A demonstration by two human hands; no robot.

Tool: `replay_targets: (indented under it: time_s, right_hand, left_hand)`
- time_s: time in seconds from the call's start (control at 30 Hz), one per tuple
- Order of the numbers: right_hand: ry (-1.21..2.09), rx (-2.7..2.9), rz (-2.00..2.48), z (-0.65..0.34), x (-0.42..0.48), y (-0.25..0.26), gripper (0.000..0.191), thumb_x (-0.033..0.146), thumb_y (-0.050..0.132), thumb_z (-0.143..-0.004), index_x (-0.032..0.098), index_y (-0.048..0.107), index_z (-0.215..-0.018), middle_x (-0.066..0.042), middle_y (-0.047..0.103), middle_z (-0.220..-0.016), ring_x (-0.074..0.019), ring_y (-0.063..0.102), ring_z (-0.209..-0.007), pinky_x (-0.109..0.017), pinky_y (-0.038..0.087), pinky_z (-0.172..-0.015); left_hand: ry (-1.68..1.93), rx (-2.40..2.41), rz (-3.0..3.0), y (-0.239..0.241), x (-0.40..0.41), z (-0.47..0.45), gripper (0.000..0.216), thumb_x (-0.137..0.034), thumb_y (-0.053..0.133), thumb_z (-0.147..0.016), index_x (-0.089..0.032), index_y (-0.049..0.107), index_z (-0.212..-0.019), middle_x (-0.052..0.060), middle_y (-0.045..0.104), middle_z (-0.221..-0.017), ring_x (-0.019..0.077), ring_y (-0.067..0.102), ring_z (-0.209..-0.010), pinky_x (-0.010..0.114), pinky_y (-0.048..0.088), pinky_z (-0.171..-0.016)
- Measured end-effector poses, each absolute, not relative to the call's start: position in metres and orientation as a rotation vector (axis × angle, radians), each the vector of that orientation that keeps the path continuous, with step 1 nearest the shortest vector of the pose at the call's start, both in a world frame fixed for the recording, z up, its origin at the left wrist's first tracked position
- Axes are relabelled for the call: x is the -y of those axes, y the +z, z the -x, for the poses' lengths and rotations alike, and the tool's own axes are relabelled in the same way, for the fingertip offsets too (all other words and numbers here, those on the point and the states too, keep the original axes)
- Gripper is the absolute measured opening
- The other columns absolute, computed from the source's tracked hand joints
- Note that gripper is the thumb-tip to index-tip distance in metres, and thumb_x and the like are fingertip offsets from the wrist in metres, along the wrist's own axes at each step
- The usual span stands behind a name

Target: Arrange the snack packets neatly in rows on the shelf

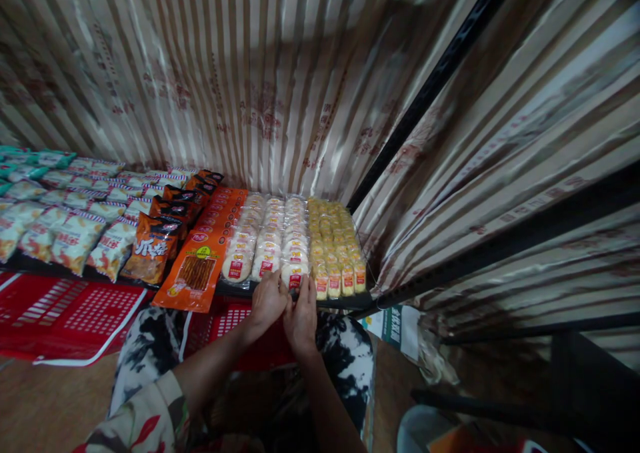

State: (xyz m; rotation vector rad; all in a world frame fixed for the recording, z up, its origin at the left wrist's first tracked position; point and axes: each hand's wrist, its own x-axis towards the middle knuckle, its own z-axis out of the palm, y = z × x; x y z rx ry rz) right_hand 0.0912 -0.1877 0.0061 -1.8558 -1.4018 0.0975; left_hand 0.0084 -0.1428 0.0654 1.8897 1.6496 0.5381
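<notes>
My left hand (269,301) and my right hand (301,318) are side by side at the front edge of a low dark shelf (350,301). Both have fingers curled on the front pack of round white rice crackers (294,274) in clear wrap with a red label. Rows of the same cracker packs (267,230) run back toward the wall. To the right stand yellow snack packs (335,246). To the left lie orange packs (196,270) showing brown sticks.
Further left are dark orange chip bags (153,246), pale snack bags (70,236) and green packs (35,160). Striped cardboard (280,73) lines the back and right side. Red plastic crates (75,313) sit below the shelf. A white bucket (425,430) is at lower right.
</notes>
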Motion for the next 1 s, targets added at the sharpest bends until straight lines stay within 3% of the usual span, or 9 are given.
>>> replay_targets:
  time_s: [0.37, 0.63, 0.77, 1.0]
  right_hand:
    - [-0.021, 1.554, 1.801, -0.089, 0.192, -0.004, 0.059, 0.017, 0.037, -0.085, 0.008, 0.026, -0.143, -0.022, 0.017, -0.15, -0.0322, 0.017, -0.139, -0.053, 0.035, -0.103]
    - [-0.071, 1.617, 1.794, -0.091, 0.193, -0.008, 0.062, 0.02, 0.038, -0.086, 0.008, 0.021, -0.145, -0.023, 0.019, -0.15, -0.0337, 0.021, -0.138, -0.054, 0.037, -0.1]
    - [-0.06, 1.607, 1.816, -0.092, 0.192, -0.007, 0.06, 0.022, 0.038, -0.087, 0.007, 0.025, -0.143, -0.024, 0.025, -0.148, -0.0333, 0.024, -0.136, -0.052, 0.038, -0.1]
    - [-0.071, 1.631, 1.856, -0.095, 0.192, -0.006, 0.053, 0.024, 0.04, -0.086, 0.005, 0.039, -0.136, -0.024, 0.031, -0.145, -0.0332, 0.03, -0.133, -0.049, 0.04, -0.097]
  left_hand:
    - [0.529, -1.62, -1.908, 0.067, 0.14, -0.009, 0.038, -0.02, 0.041, -0.088, -0.011, 0.053, -0.122, 0.015, 0.058, -0.12, 0.0224, 0.057, -0.107, 0.031, 0.043, -0.092]
    - [0.554, -1.583, -1.906, 0.058, 0.14, -0.012, 0.047, -0.017, 0.042, -0.085, -0.009, 0.044, -0.132, 0.017, 0.054, -0.128, 0.0229, 0.054, -0.114, 0.034, 0.041, -0.098]
    - [0.613, -1.543, -1.919, 0.05, 0.141, -0.012, 0.052, -0.013, 0.04, -0.084, -0.009, 0.04, -0.135, 0.015, 0.055, -0.127, 0.0215, 0.051, -0.118, 0.033, 0.04, -0.1]
    - [0.679, -1.525, -1.989, 0.041, 0.141, -0.012, 0.046, -0.009, 0.039, -0.082, -0.008, 0.048, -0.128, 0.017, 0.052, -0.127, 0.0226, 0.05, -0.118, 0.033, 0.04, -0.102]
